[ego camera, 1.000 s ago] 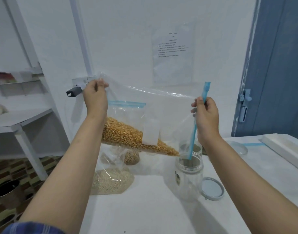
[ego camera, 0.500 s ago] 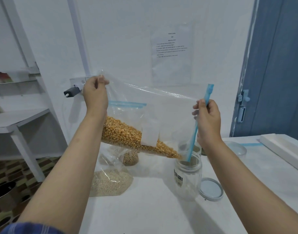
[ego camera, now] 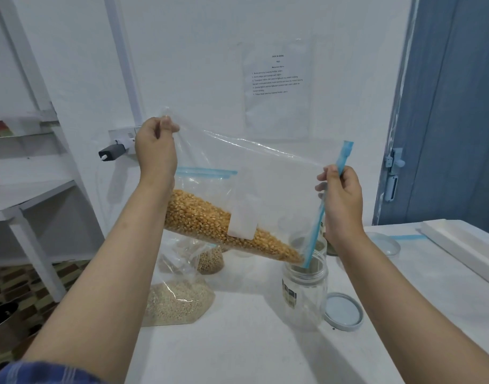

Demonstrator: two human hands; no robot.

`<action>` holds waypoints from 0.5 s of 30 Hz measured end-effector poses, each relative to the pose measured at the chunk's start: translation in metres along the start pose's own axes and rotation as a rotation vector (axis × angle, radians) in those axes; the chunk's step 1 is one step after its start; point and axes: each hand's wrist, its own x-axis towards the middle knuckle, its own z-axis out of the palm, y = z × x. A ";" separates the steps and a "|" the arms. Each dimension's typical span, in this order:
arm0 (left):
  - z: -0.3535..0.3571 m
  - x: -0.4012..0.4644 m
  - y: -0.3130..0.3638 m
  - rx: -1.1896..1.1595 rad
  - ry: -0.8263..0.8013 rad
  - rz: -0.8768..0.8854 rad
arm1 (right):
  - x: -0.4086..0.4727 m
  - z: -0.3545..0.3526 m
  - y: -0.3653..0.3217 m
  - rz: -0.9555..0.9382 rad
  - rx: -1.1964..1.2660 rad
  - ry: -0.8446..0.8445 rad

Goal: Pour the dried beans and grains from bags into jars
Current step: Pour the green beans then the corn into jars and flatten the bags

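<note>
A white table (ego camera: 251, 342) stands against a white wall, with a blue door (ego camera: 459, 106) at right. The left hand (ego camera: 154, 151) pinches the raised corner of a clear plastic bag (ego camera: 265, 176); its long axis slopes down rightward. Yellow kernels (ego camera: 210, 220) gather toward the open glass jar (ego camera: 304, 289). The right hand (ego camera: 341, 198) grips the blue zip edge (ego camera: 340, 167). A round lid (ego camera: 343, 311) lies just beside the jar.

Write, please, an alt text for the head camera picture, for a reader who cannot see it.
Two hands hold a clear zip bag of yellow corn kernels tilted over an open jar on a white table: the left hand lifts its bottom corner, the right hand pinches its blue zip edge. The jar's lid lies beside it; a bag of pale grains stands to the left.
</note>
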 end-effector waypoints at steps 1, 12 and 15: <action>0.001 0.000 0.000 -0.002 0.000 0.000 | 0.000 0.000 0.000 0.001 0.002 -0.001; 0.003 0.000 -0.001 -0.026 -0.006 -0.003 | 0.000 -0.001 0.002 -0.009 -0.020 -0.022; 0.004 0.000 0.001 -0.040 -0.009 -0.006 | 0.000 -0.002 0.002 -0.016 -0.019 -0.025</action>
